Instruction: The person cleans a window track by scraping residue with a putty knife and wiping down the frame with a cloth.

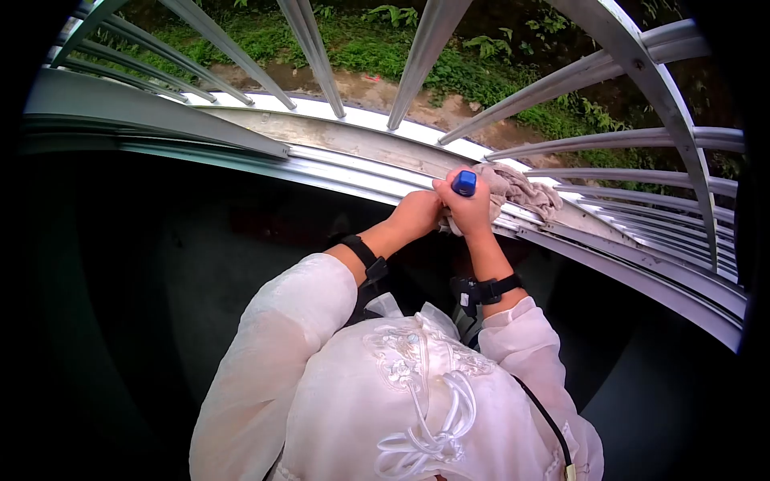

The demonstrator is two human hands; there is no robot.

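Note:
My right hand [472, 210] is closed around a tool with a blue handle [464, 183]. The handle's butt end points up at me, and the working end is hidden under the hands. Pressed against it from the left is my left hand [417, 214], its fingers curled; what they grip is hidden. Both hands are over the metal window track [353, 170]. A crumpled greyish-brown cloth [521, 191] lies on the sill right beside my right hand, and a bit of it shows below the hands.
Metal security bars [425, 60] rise beyond the sill [321, 132] and curve round both sides. A sliding window frame [160, 120] stands at the left of the track. Outside, far below, are green plants [361, 52] and bare soil. The area under the sill is dark.

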